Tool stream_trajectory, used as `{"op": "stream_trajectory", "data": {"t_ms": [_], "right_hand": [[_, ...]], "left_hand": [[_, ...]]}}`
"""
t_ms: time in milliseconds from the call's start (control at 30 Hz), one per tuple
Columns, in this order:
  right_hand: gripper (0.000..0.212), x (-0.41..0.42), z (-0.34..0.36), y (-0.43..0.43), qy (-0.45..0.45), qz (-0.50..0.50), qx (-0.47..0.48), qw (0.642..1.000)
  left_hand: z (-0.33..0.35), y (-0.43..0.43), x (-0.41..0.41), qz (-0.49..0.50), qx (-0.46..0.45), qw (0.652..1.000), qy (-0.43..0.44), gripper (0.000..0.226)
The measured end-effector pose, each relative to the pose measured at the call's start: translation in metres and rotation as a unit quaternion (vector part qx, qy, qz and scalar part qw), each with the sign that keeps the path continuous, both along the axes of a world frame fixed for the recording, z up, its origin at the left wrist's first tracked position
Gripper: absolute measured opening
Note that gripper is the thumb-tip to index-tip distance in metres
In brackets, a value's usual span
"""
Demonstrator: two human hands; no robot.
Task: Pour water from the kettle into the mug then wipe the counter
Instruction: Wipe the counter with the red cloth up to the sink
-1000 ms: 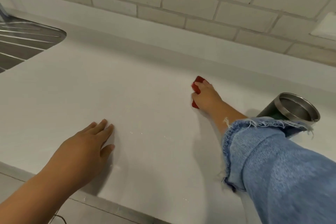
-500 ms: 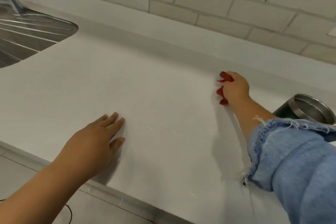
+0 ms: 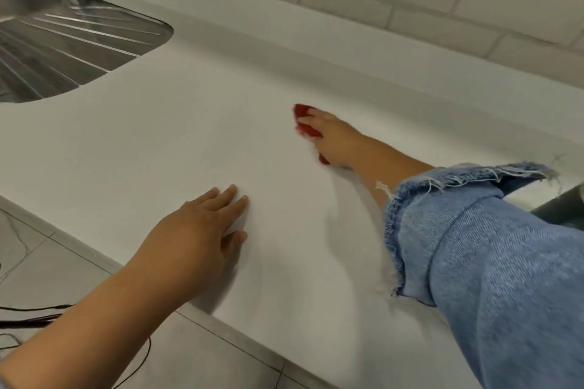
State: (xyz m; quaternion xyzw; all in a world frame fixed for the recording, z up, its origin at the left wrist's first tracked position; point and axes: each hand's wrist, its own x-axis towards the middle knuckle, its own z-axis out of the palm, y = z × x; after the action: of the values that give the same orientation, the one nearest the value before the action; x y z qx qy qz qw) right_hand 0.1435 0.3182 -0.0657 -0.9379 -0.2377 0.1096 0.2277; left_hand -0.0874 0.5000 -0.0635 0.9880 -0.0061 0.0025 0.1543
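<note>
Head view: the right hand [image 3: 333,142] has swung back toward the sink [image 3: 63,50] since half a second ago, when it was nearer the wall, so the red cloth [image 3: 305,123] is sweeping to and fro across the white counter [image 3: 189,136]. That suggests the pour is done and the wiping step is under way. The right hand's fingers are pressed flat on the cloth, pinning it to the counter, well clear of the sink. The left hand [image 3: 196,230] lies flat, fingers spread, empty, near the counter's front edge, much where it was. The dark mug [image 3: 565,208] shows only as a sliver behind the denim sleeve [image 3: 489,262]; the kettle is out of sight.
</note>
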Motion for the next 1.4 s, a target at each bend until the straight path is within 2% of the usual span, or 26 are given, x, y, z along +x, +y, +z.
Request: {"op": "stream_trajectory", "data": {"t_ms": [133,267,333,400,467,533,567,633,700,800,833,900,967,1100,1133,1200,1267,1333,1400], "right_hand": [[0.057,-0.032,0.015,0.009,0.023,0.08,0.025,0.996],[0.054,-0.062,0.036,-0.009,0.144,0.124,0.037,0.981],[0.051,-0.068,0.05,-0.029,0.16,0.065,0.126,0.977],[0.049,-0.064,0.06,-0.056,0.124,-0.044,0.228,0.965],[0.05,-0.058,0.061,-0.086,0.084,-0.163,0.275,0.944],[0.052,-0.058,0.047,-0.11,0.069,-0.266,0.211,0.938],[0.051,-0.059,0.037,-0.12,0.061,-0.291,0.129,0.946],[0.049,-0.067,0.015,-0.13,0.001,-0.267,-0.021,0.963],[0.048,-0.083,0.001,-0.12,-0.046,-0.224,-0.03,0.973],[0.048,-0.115,-0.005,-0.092,-0.067,-0.136,0.018,0.988],[0.049,-0.126,-0.004,-0.084,-0.053,-0.099,0.033,0.993],[0.048,-0.146,0.007,-0.075,0.031,-0.072,0.097,0.992],[0.045,-0.162,0.026,-0.077,0.094,-0.097,0.184,0.974],[0.039,-0.186,0.059,-0.115,0.043,-0.246,0.296,0.922],[0.039,-0.195,0.06,-0.13,0.023,-0.274,0.287,0.918],[0.041,-0.215,0.05,-0.156,-0.009,-0.307,0.209,0.928],[0.044,-0.238,0.028,-0.17,-0.027,-0.304,0.062,0.95],[0.045,-0.254,0.008,-0.165,-0.063,-0.301,-0.059,0.95],[0.048,-0.259,0.0,-0.142,-0.088,-0.305,-0.068,0.946]], "left_hand": [[0.0,0.001,0.001,-0.005,0.005,1.0,0.003,0.052],[0.001,0.002,0.001,-0.009,0.005,1.0,0.018,0.053],[0.002,0.002,0.002,-0.011,0.007,1.0,0.026,0.053],[0.003,0.003,0.003,-0.01,0.007,0.999,0.031,0.053],[0.003,0.002,0.002,-0.013,0.014,0.999,0.032,0.053],[0.004,0.002,0.001,-0.015,0.018,0.999,0.029,0.054],[0.005,0.001,0.001,-0.014,0.018,0.999,0.028,0.053],[0.005,0.001,0.001,-0.012,0.019,0.999,0.029,0.053],[0.005,0.0,0.001,-0.011,0.023,0.999,0.035,0.054],[0.005,-0.001,0.002,-0.011,0.021,0.999,0.046,0.057],[0.006,-0.001,0.001,-0.012,0.019,0.998,0.051,0.059],[0.007,-0.001,0.001,-0.017,0.019,0.998,0.056,0.061],[0.009,0.0,0.0,-0.022,0.026,0.998,0.059,0.062],[0.01,0.001,0.002,-0.031,0.041,0.997,0.063,0.064],[0.01,0.0,0.002,-0.031,0.042,0.997,0.063,0.064],[0.01,0.0,0.001,-0.03,0.041,0.997,0.064,0.064],[0.01,0.0,0.001,-0.032,0.045,0.996,0.063,0.064],[0.011,-0.001,0.002,-0.034,0.052,0.996,0.062,0.064],[0.012,-0.001,0.002,-0.035,0.056,0.996,0.063,0.064]]}}
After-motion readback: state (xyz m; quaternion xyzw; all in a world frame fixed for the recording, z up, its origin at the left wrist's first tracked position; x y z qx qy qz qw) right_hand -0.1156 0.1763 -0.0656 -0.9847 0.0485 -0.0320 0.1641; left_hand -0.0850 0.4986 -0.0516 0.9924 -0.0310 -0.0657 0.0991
